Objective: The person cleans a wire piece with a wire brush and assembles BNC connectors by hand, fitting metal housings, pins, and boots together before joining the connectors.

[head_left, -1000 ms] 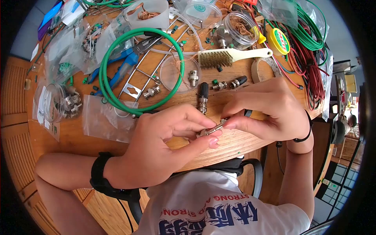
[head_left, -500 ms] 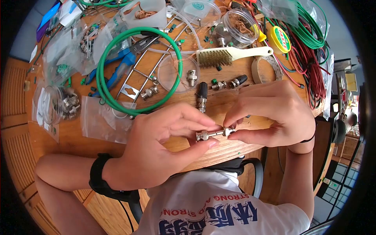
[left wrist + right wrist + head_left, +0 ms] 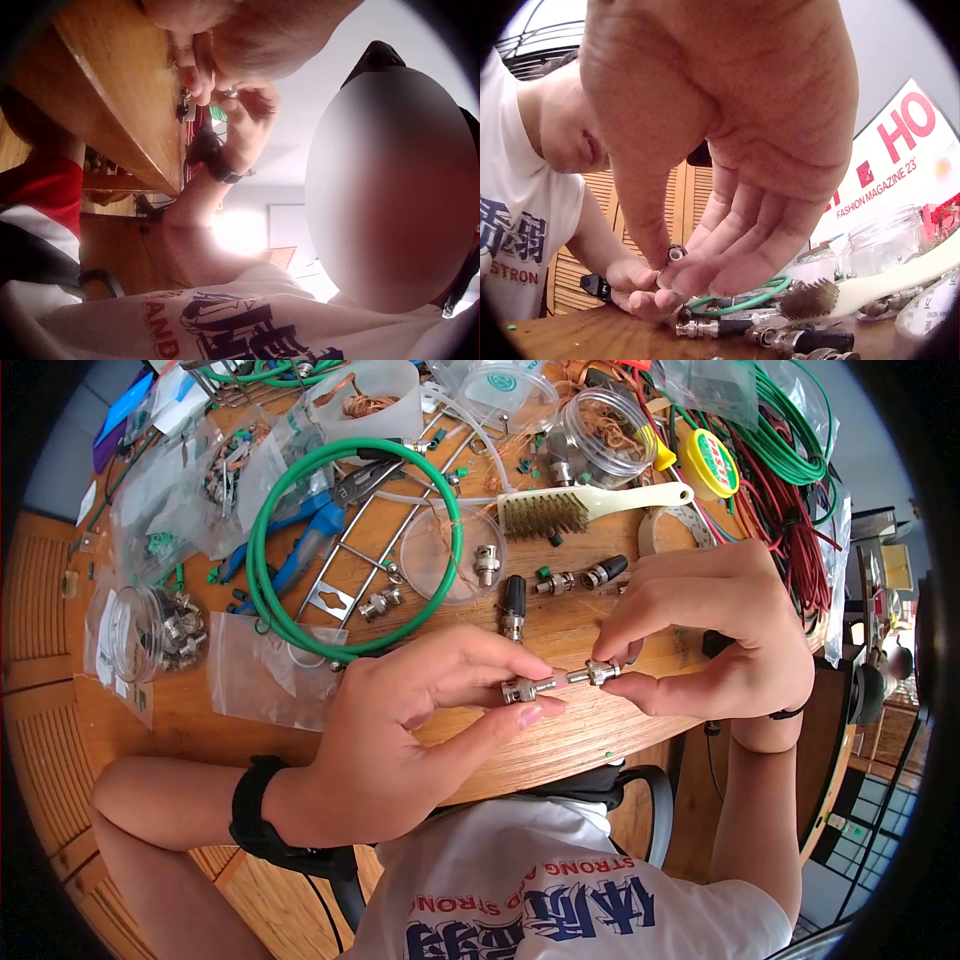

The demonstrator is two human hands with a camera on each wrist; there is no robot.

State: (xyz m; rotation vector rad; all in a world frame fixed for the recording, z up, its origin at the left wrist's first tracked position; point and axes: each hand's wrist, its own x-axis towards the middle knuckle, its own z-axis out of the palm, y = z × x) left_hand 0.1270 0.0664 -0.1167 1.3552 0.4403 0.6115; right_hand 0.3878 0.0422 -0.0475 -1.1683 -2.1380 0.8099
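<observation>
The left hand (image 3: pixel 400 730) pinches a silver metal connector (image 3: pixel 520 691) between thumb and fingers over the table's near edge. Facing it, the right hand (image 3: pixel 715 645) pinches a second silver connector (image 3: pixel 601 672) between thumb and index finger. The narrow ends of the two pieces point at each other, with a small gap in the head view. In the right wrist view a round metal end (image 3: pixel 676 253) shows between the right hand's (image 3: pixel 727 150) thumb and fingers.
Beyond the hands lie a green cable loop (image 3: pixel 261 565), a wire brush (image 3: pixel 620 499), black-booted connectors (image 3: pixel 514 598), blue-handled pliers (image 3: pixel 305 547) and a tape roll (image 3: pixel 652 531). A clear bag (image 3: pixel 270 680) and a jar of connectors (image 3: pixel 143 630) are at the left.
The right hand has moved right and slightly up with its connector. The two metal pieces, in line and touching or nearly so half a second ago, now stand apart.
</observation>
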